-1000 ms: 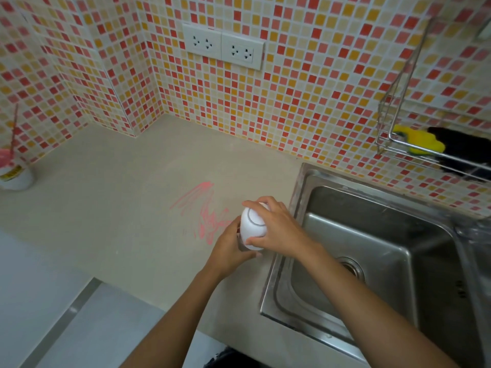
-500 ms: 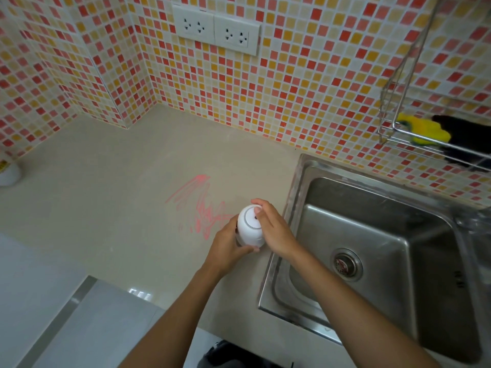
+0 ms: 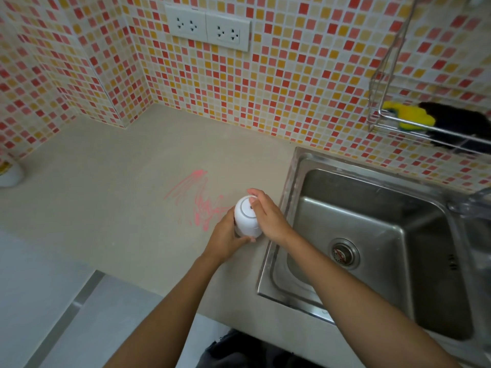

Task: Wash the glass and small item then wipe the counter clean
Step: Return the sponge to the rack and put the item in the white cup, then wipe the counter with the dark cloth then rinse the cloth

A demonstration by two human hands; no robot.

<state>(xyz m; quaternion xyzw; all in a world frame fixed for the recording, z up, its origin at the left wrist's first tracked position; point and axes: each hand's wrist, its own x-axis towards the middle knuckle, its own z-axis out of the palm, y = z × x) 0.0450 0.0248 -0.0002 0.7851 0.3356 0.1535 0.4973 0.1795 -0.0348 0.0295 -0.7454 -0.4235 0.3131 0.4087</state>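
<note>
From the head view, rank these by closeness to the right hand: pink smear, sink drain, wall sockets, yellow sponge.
From the right hand:
1. Pink smear, on the counter just to its left.
2. Sink drain, in the basin to its right.
3. Wall sockets and yellow sponge in the wire rack: too close to call.

beige matt stone-like counter (image 3: 106,208): smooth, smeared with pink streaks (image 3: 196,197) | brushed stainless-steel sink (image 3: 372,235): dull sheen | white smooth plastic-looking rounded cap (image 3: 245,219): satin | glossy red, orange and cream mosaic wall tiles (image 3: 292,88) | chrome wire rack (image 3: 398,123): shiny | 2 white glossy plastic sockets (image 3: 207,26)
</note>
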